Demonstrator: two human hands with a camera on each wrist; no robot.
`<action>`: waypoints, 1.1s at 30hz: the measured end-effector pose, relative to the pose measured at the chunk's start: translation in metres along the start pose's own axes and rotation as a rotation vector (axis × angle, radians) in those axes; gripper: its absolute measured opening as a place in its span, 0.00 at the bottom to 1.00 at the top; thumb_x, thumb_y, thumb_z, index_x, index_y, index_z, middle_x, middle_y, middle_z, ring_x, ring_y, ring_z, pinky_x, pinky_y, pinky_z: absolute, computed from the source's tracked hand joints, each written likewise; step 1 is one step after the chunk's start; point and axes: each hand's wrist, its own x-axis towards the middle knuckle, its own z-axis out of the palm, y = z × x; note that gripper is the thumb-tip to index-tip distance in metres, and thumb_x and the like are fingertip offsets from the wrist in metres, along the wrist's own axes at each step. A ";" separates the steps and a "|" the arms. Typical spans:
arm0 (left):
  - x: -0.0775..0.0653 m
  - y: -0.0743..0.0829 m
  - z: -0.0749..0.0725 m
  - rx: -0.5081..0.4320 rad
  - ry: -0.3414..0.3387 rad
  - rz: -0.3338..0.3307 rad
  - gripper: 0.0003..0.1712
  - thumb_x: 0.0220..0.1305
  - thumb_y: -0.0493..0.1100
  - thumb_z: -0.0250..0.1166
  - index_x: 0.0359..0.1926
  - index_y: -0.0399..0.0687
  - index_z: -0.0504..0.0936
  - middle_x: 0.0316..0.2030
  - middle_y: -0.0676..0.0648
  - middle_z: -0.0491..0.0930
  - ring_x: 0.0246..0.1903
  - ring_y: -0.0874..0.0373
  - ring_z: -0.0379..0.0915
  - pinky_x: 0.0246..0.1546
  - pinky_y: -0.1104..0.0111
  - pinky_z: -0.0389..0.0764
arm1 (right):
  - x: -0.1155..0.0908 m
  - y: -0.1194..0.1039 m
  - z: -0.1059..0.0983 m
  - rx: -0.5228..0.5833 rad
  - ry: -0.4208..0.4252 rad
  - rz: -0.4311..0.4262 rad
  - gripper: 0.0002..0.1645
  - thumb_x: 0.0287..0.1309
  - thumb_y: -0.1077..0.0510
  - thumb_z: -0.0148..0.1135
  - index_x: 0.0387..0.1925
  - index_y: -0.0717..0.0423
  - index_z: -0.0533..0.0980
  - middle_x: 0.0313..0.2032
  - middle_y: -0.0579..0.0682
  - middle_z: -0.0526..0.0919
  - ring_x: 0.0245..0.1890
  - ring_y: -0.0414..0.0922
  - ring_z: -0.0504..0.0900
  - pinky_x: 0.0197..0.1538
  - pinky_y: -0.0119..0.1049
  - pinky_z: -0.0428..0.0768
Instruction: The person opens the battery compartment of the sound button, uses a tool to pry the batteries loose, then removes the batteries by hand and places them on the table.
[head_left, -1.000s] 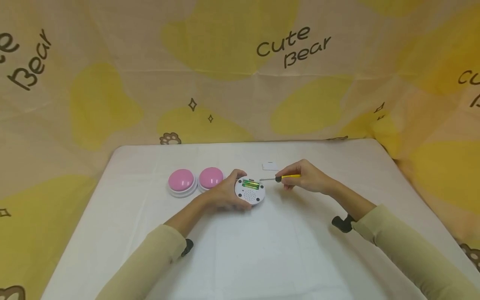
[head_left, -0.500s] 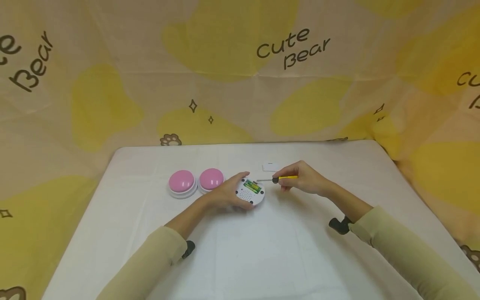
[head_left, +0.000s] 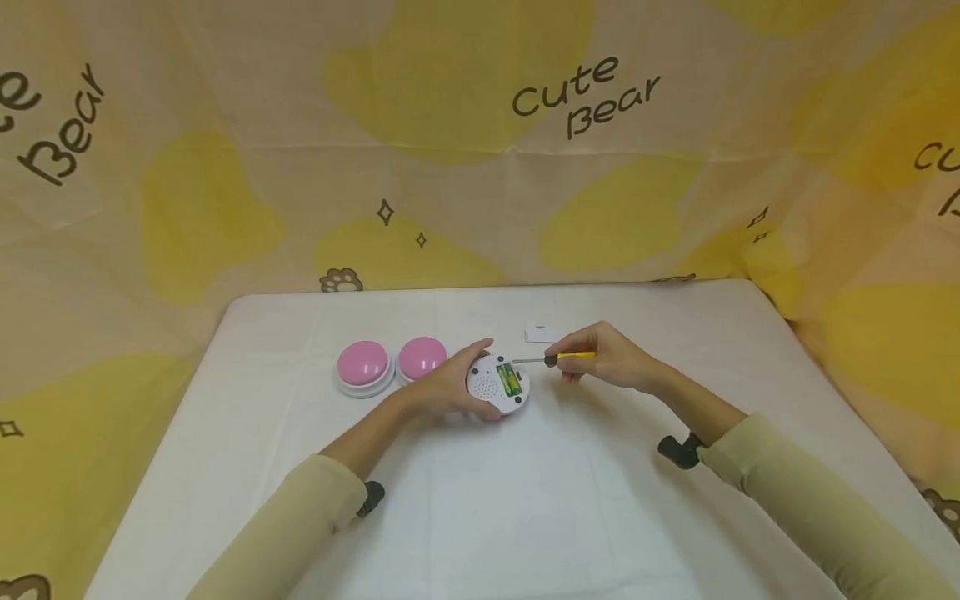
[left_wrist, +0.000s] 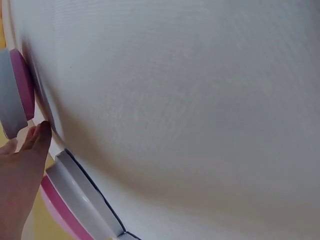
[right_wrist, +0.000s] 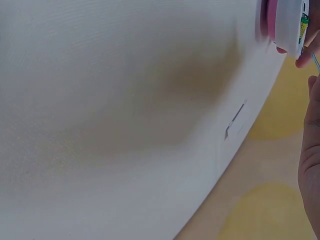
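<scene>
My left hand (head_left: 450,385) grips a round white buzzer button (head_left: 487,387) by its rim, thumb and fingers on opposite sides. Its underside faces up, showing speaker holes, dark feet and an uncovered battery bay with green batteries (head_left: 510,379) in it. The left wrist view shows the pink dome (left_wrist: 23,85) turned toward the table. Between thumb and fingers, my right hand (head_left: 622,357) pinches a screwdriver (head_left: 576,355) with a yellow handle. The screwdriver's thin shaft points left, its tip close to the battery bay's upper edge.
Two more pink-domed buzzer buttons, one at the left (head_left: 363,363) and one beside my left hand (head_left: 422,358), stand dome up on the white-covered table (head_left: 487,517). A small white cover (head_left: 540,333) lies behind the screwdriver. A yellow patterned cloth (head_left: 465,200) hangs behind the table.
The held buzzer button has turned clockwise, so its battery bay moved from the top to the right side. My right hand brought the screwdriver slightly left, then stayed almost still.
</scene>
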 end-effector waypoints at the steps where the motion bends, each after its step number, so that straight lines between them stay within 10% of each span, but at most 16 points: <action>1: 0.000 0.000 0.000 -0.004 0.004 -0.008 0.65 0.46 0.46 0.81 0.78 0.50 0.49 0.71 0.44 0.61 0.62 0.51 0.64 0.66 0.54 0.62 | 0.000 0.000 0.000 -0.003 -0.002 -0.002 0.15 0.63 0.67 0.62 0.51 0.70 0.81 0.37 0.69 0.83 0.33 0.55 0.83 0.41 0.38 0.84; 17: -0.005 0.003 -0.010 0.064 -0.060 0.048 0.52 0.53 0.35 0.70 0.76 0.44 0.55 0.75 0.42 0.56 0.70 0.48 0.55 0.69 0.53 0.58 | 0.003 -0.002 0.001 -0.025 -0.021 -0.013 0.15 0.64 0.68 0.62 0.51 0.68 0.81 0.39 0.69 0.83 0.32 0.51 0.83 0.42 0.38 0.84; 27: 0.001 0.002 -0.004 0.161 -0.024 0.010 0.57 0.49 0.56 0.78 0.76 0.51 0.59 0.71 0.48 0.62 0.62 0.54 0.63 0.64 0.55 0.66 | 0.002 -0.003 0.004 -0.011 -0.021 -0.017 0.15 0.63 0.69 0.62 0.51 0.70 0.80 0.39 0.70 0.82 0.31 0.48 0.83 0.42 0.38 0.84; 33: 0.004 0.009 -0.004 0.204 -0.054 0.046 0.54 0.51 0.47 0.77 0.75 0.48 0.59 0.72 0.45 0.60 0.66 0.50 0.61 0.66 0.54 0.63 | 0.002 -0.003 0.005 -0.060 -0.031 -0.043 0.15 0.63 0.68 0.61 0.51 0.72 0.80 0.37 0.68 0.83 0.31 0.51 0.83 0.40 0.37 0.84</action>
